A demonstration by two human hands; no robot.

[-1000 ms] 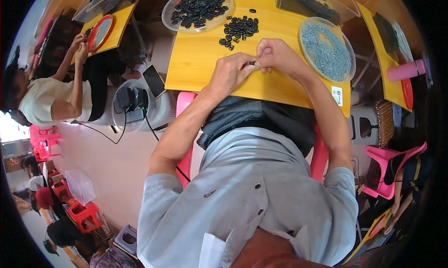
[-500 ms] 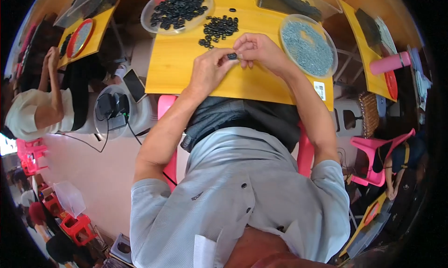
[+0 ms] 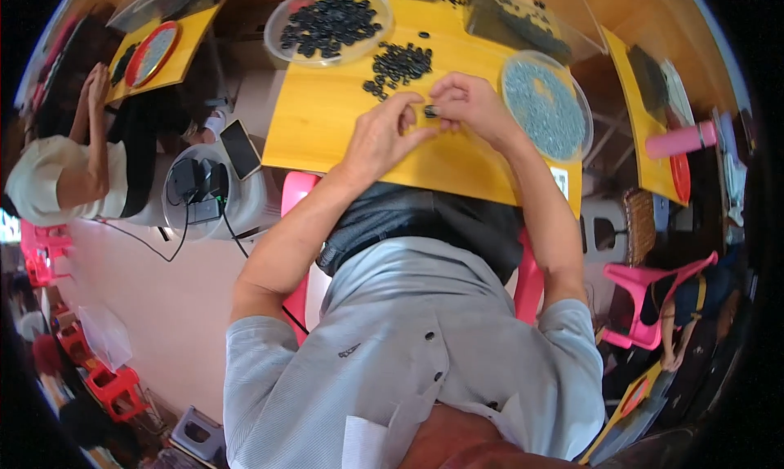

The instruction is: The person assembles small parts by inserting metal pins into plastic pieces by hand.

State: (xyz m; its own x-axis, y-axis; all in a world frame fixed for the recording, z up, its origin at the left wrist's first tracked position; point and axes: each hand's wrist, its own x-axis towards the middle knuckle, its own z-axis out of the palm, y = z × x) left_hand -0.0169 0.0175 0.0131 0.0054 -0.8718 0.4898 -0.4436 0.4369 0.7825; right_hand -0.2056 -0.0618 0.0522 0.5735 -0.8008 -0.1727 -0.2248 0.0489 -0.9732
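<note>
A small black plastic piece (image 3: 430,111) is pinched at the fingertips of my right hand (image 3: 474,105), just above the yellow table (image 3: 318,122). To its left, my left hand (image 3: 382,138) is held with thumb and forefinger apart and nothing visible between them. Beyond my hands lies a loose pile of similar black pieces (image 3: 402,64). A round clear tray (image 3: 273,40) full of black pieces stands at the far left of the table. Right of my right hand is another round clear tray (image 3: 585,101), holding many small silvery-grey parts.
A clear bin (image 3: 523,28) with black pieces stands at the table's far right. A side table on the right bears a pink bottle (image 3: 680,140). On my left, a phone (image 3: 240,149) and a tub with black devices and cables (image 3: 196,193) sit beside another seated person (image 3: 65,175).
The fingers of my left hand have come off the black piece and spread; the right hand keeps it. The whole view has shifted slightly.
</note>
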